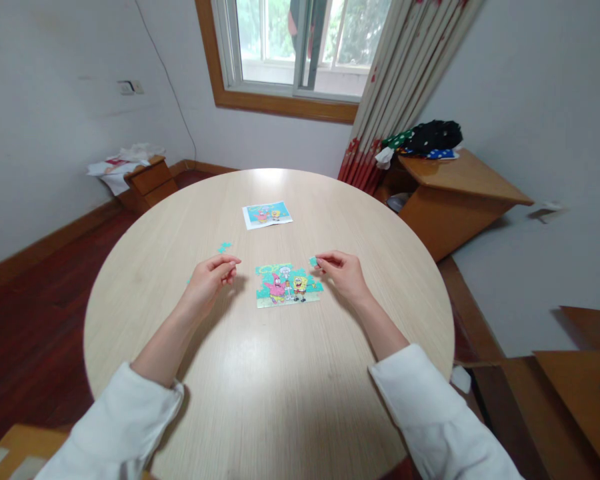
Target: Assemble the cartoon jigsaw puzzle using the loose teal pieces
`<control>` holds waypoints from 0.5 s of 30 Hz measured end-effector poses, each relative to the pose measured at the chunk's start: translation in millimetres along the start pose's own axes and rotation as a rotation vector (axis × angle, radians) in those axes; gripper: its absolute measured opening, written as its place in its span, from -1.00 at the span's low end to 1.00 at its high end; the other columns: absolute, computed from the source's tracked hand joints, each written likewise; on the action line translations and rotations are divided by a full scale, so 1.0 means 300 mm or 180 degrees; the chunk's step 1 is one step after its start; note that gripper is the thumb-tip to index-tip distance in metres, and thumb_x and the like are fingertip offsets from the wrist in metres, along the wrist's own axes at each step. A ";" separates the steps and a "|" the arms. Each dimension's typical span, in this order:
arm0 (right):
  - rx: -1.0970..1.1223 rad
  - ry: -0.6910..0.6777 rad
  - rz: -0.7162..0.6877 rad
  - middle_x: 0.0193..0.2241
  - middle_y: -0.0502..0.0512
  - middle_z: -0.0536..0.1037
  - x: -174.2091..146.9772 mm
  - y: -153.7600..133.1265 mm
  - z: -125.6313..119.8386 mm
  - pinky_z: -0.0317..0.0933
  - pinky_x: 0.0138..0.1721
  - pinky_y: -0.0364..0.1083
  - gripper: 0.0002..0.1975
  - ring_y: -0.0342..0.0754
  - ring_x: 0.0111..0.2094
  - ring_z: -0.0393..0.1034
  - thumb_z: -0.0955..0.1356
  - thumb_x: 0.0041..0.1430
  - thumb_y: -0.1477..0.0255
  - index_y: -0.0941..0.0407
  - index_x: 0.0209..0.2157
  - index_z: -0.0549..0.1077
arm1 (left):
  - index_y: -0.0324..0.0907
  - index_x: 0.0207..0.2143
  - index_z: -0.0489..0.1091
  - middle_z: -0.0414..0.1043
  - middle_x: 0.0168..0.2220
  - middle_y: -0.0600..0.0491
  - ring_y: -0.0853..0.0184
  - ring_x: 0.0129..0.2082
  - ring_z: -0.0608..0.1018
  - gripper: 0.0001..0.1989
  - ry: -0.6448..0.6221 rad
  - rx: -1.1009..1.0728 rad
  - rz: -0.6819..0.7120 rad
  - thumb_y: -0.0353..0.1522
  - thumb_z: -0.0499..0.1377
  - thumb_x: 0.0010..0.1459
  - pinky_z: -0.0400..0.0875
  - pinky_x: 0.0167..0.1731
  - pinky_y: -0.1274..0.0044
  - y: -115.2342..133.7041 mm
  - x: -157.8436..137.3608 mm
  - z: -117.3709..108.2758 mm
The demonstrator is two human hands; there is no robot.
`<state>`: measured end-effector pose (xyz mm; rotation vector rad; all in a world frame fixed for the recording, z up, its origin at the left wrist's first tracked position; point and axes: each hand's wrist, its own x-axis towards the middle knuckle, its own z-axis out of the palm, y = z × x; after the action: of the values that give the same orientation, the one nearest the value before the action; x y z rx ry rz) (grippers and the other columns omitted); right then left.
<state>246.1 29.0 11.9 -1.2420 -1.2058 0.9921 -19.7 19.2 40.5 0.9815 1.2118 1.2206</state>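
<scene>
A partly assembled jigsaw puzzle [276, 288] with cartoon characters lies on the round table, between my hands. My right hand [344, 272] pinches a small teal puzzle piece [313, 262] between thumb and fingertips, just off the puzzle's upper right corner. To the left of the puzzle is my left hand [213, 277], its fingers curled together and nothing visible in them. Beyond that hand lie loose teal pieces [225, 247]. A bit of teal shows at its left side, mostly covered by the hand.
A printed picture card [269, 215] of the same cartoon lies farther back on the pale round table [275, 387]. Behind it are a window and a curtain [395, 80]. A wooden cabinet [460, 180] with cloths on top stands at the right, a small drawer unit [153, 183] at the left.
</scene>
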 end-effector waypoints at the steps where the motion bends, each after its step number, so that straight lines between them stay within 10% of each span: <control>1: -0.0001 0.0003 0.0004 -0.48 0.10 0.57 0.001 0.001 0.000 0.36 -0.40 -0.07 -0.72 -0.06 -0.44 0.47 0.47 -0.20 0.25 0.17 -0.46 0.53 | -0.27 -0.51 0.45 0.31 -0.63 0.15 0.51 -0.63 0.31 -0.79 -0.0002 0.0006 0.0005 -0.34 0.28 -0.28 0.13 -0.57 0.62 0.000 0.000 0.000; 15: 0.0097 -0.0001 0.0068 -0.48 0.11 0.58 0.000 -0.001 -0.001 0.38 -0.32 -0.02 -0.73 -0.05 -0.42 0.48 0.48 -0.22 0.29 0.17 -0.45 0.53 | -0.27 -0.51 0.45 0.32 -0.63 0.14 0.50 -0.62 0.31 -0.78 -0.0002 0.0014 -0.0012 -0.34 0.28 -0.29 0.14 -0.56 0.61 0.003 -0.001 0.003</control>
<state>246.4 28.9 12.0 -1.2330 -1.1757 1.0227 -19.0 19.0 41.7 0.9824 1.2159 1.2150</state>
